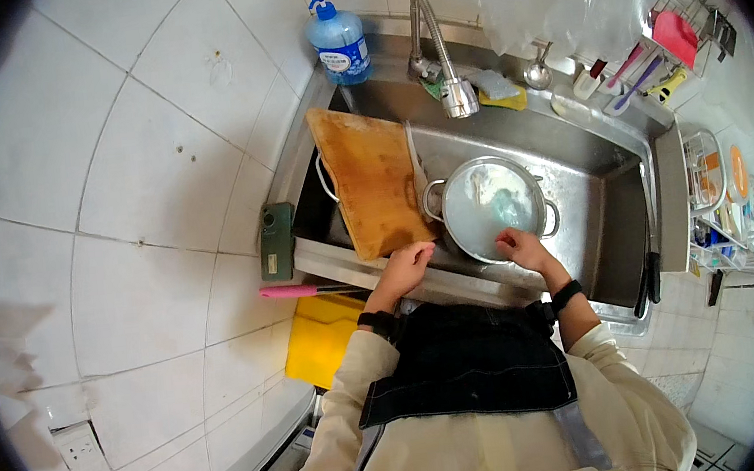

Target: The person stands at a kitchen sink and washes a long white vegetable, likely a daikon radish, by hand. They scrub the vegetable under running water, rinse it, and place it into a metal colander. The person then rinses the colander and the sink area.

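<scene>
In the head view, my left hand [406, 271] is at the front edge of the sink, near the lower corner of a wooden cutting board [372, 181]. Its fingers are curled together and nothing shows in them. My right hand [527, 249] overlaps the front right part of a round two-handled metal pot [483, 201], its fingers curled in with no object visible between them. Whether it touches the pot is unclear. The pot stands in the stainless steel sink [572, 210] and looks filled with cloudy liquid. The board leans across the sink's left part.
A flexible metal faucet [457, 95] hangs over the back of the sink. Behind are a blue pump bottle [340, 48], a yellow sponge [505, 99] and hanging utensils [635, 84]. A phone [277, 242] lies at the left rim. Dark handles [653, 277] rest at the right rim.
</scene>
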Motion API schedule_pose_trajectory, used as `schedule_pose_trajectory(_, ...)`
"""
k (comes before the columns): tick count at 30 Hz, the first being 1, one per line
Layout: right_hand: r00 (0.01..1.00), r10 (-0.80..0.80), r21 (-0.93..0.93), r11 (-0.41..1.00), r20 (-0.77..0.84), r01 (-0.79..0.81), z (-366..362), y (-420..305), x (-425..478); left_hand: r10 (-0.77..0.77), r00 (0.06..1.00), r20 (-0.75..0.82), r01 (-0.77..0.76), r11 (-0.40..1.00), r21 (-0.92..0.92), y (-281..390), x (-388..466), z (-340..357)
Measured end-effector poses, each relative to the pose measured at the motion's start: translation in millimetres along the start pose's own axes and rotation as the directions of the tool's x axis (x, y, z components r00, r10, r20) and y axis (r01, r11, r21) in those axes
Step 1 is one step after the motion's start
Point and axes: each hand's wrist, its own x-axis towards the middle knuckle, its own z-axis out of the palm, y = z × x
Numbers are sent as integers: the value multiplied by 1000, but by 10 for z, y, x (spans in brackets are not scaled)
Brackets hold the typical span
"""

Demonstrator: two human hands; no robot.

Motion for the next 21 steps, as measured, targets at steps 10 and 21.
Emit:
schedule_pose_trajectory(10, 1000, -6, 643, 766, 3, 2, -103, 83, 44, 74, 997, -7, -70, 919, -388, -275, 44, 5)
schedule_pose_trajectory(21, 995, 80, 864, 503, -59, 11, -189, 45, 0, 35, 999, 5, -30, 927, -374, -304, 48, 24)
